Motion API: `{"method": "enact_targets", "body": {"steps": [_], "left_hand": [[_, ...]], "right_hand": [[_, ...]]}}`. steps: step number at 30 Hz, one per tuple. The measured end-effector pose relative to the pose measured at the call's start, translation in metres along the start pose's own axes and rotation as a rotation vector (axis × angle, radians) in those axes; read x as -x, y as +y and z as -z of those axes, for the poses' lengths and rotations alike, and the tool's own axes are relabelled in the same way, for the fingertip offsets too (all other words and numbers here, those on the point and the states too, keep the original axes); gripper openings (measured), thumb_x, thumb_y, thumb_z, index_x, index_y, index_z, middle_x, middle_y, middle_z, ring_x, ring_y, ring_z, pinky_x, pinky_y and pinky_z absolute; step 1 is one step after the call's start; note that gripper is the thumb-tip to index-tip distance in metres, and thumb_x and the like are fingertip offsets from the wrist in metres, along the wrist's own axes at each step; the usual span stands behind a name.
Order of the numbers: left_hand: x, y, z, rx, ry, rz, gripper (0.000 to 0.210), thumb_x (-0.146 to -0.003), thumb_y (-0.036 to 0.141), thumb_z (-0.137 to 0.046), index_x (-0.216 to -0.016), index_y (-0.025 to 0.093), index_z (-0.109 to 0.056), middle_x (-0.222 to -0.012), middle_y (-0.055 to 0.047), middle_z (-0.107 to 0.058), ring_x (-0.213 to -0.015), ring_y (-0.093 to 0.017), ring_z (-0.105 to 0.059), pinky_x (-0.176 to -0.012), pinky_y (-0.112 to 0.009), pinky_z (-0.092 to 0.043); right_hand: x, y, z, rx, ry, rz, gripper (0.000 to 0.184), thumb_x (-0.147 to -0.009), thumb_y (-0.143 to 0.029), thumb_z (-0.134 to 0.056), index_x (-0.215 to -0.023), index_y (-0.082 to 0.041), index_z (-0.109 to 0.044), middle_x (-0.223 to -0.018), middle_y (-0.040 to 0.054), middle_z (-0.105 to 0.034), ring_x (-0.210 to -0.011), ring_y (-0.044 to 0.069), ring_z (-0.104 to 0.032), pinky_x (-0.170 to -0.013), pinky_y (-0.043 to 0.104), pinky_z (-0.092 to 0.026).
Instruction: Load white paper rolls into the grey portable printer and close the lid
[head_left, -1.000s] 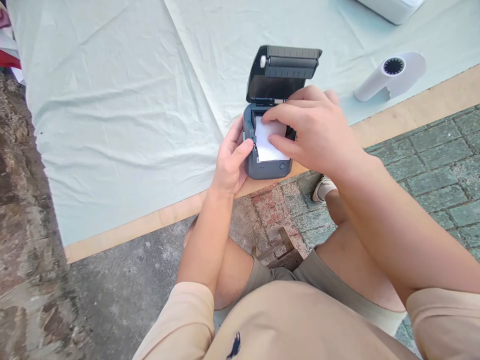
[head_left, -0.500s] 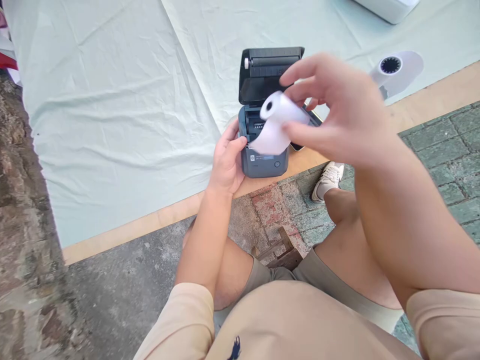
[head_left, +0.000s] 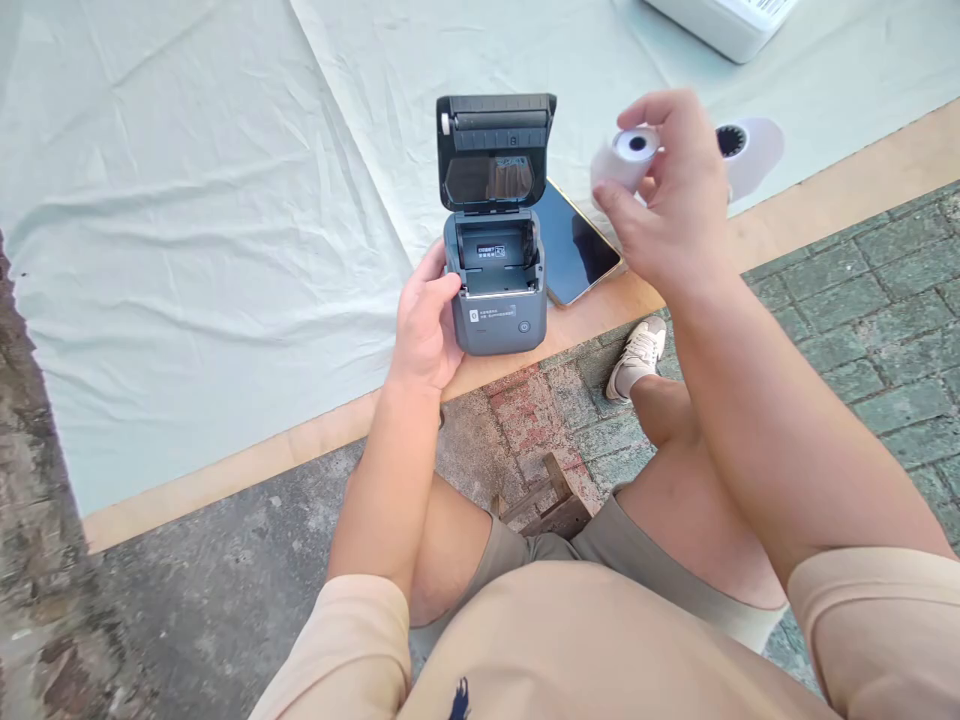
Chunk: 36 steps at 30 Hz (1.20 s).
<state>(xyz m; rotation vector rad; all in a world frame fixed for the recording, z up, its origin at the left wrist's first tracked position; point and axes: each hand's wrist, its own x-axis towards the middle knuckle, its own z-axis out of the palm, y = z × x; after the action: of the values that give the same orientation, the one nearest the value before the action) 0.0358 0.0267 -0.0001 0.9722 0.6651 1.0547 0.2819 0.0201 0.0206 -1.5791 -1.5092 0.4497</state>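
Note:
A dark label printer stands near the table's front edge with its lid raised and its paper bay bare inside. My left hand grips the printer's left side, the thumb on its upper rim. To the right of the printer, my right hand holds a small white paper roll above the table, pinched between thumb and fingers. The roll's loose end looks blurred. Behind my right hand, a larger white roll with a black toothed core is partly hidden.
A smartphone lies just right of the printer. At the far side sits a white device, cut off by the frame. A wrinkled pale cloth covers the table, whose wooden edge runs along the front.
My right hand has carried the paper roll from over the printer away to the right, uncovering the paper bay and the phone. My left hand stays on the printer. The view has shifted slightly.

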Motion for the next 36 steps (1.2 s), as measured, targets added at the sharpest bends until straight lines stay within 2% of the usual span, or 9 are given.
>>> {"method": "enact_targets", "body": {"steps": [6, 12, 15, 18, 23, 25, 27, 31, 36], "left_hand": [[0.0, 0.0, 0.002, -0.026, -0.013, 0.001, 0.033, -0.087, 0.046, -0.07, -0.111, 0.025, -0.07, -0.115, -0.005, -0.078, -0.115, -0.028, -0.075, -0.093, -0.04, -0.064], [0.0, 0.001, 0.003, -0.002, -0.046, 0.022, 0.045, -0.083, 0.051, -0.075, -0.119, 0.026, -0.069, -0.121, -0.007, -0.077, -0.117, -0.029, -0.074, -0.091, -0.039, -0.065], [0.0, -0.001, 0.005, -0.024, -0.059, 0.014, 0.049, -0.083, 0.052, -0.076, -0.123, 0.025, -0.067, -0.128, -0.009, -0.074, -0.119, -0.03, -0.073, -0.093, -0.042, -0.065], [0.0, -0.003, 0.006, -0.035, -0.042, 0.0, 0.049, -0.083, 0.049, -0.077, -0.124, 0.024, -0.066, -0.125, -0.009, -0.076, -0.119, -0.029, -0.074, -0.092, -0.04, -0.065], [-0.001, -0.003, 0.005, -0.028, -0.024, -0.013, 0.045, -0.084, 0.047, -0.077, -0.121, 0.024, -0.068, -0.118, -0.007, -0.078, -0.112, -0.026, -0.077, -0.087, -0.034, -0.066], [-0.001, -0.003, 0.004, -0.031, -0.029, -0.017, 0.045, -0.083, 0.048, -0.077, -0.12, 0.024, -0.068, -0.118, -0.007, -0.078, -0.11, -0.026, -0.078, -0.087, -0.035, -0.066], [-0.001, -0.002, 0.003, -0.026, -0.019, -0.01, 0.045, -0.081, 0.048, -0.078, -0.119, 0.024, -0.069, -0.116, -0.006, -0.078, -0.107, -0.025, -0.078, -0.085, -0.034, -0.066], [0.001, -0.001, 0.0, -0.01, 0.04, 0.011, 0.043, -0.077, 0.049, -0.081, -0.112, 0.027, -0.07, -0.117, -0.004, -0.076, -0.107, -0.024, -0.076, -0.086, -0.033, -0.065], [0.002, -0.001, -0.003, -0.007, 0.024, -0.001, 0.044, -0.077, 0.051, -0.081, -0.111, 0.027, -0.069, -0.123, -0.004, -0.071, -0.127, -0.029, -0.068, -0.1, -0.037, -0.062]], "right_hand": [[0.001, -0.007, 0.0, 0.155, 0.097, -0.032, 0.051, -0.076, -0.014, -0.071, -0.121, -0.031, -0.054, -0.099, 0.0024, -0.068, -0.087, 0.021, -0.059, -0.088, 0.042, -0.048], [0.008, -0.004, 0.045, 0.285, 0.521, 0.26, 0.034, -0.073, -0.014, -0.068, -0.103, -0.024, -0.057, -0.109, 0.0115, -0.063, -0.106, 0.03, -0.059, -0.096, 0.049, -0.044], [0.006, 0.03, 0.053, 0.325, 0.406, 0.056, 0.058, -0.062, -0.02, -0.084, -0.111, -0.026, -0.055, -0.117, 0.0122, -0.062, -0.11, 0.032, -0.056, -0.097, 0.05, -0.044], [0.004, 0.053, 0.049, 0.294, 0.362, -0.152, 0.055, -0.063, -0.023, -0.083, -0.109, -0.03, -0.053, -0.108, 0.007, -0.065, -0.094, 0.026, -0.056, -0.09, 0.047, -0.045], [-0.002, 0.038, 0.04, -0.302, 0.507, -0.13, 0.051, -0.068, -0.038, -0.071, -0.11, -0.032, -0.043, -0.114, 0.0054, -0.066, -0.094, 0.025, -0.065, -0.081, 0.044, -0.051], [-0.002, 0.016, 0.035, -0.56, 0.382, -0.192, 0.045, -0.072, -0.051, -0.065, -0.107, -0.031, -0.044, -0.116, 0.0077, -0.067, -0.106, 0.027, -0.066, -0.083, 0.044, -0.054], [0.003, -0.015, 0.027, -0.562, 0.2, -0.16, 0.042, -0.074, -0.051, -0.063, -0.108, -0.032, -0.047, -0.117, 0.0061, -0.068, -0.103, 0.026, -0.066, -0.079, 0.043, -0.054], [0.018, -0.076, 0.0, -0.109, -0.164, 0.195, 0.02, -0.082, -0.033, -0.065, -0.099, -0.029, -0.056, -0.109, 0.0036, -0.071, -0.098, 0.025, -0.068, -0.086, 0.044, -0.052], [0.021, -0.1, -0.02, 0.425, -0.332, 0.184, 0.02, -0.09, -0.016, -0.054, -0.103, -0.031, -0.062, -0.102, 0.0024, -0.076, -0.103, 0.029, -0.069, -0.093, 0.049, -0.044]]}}
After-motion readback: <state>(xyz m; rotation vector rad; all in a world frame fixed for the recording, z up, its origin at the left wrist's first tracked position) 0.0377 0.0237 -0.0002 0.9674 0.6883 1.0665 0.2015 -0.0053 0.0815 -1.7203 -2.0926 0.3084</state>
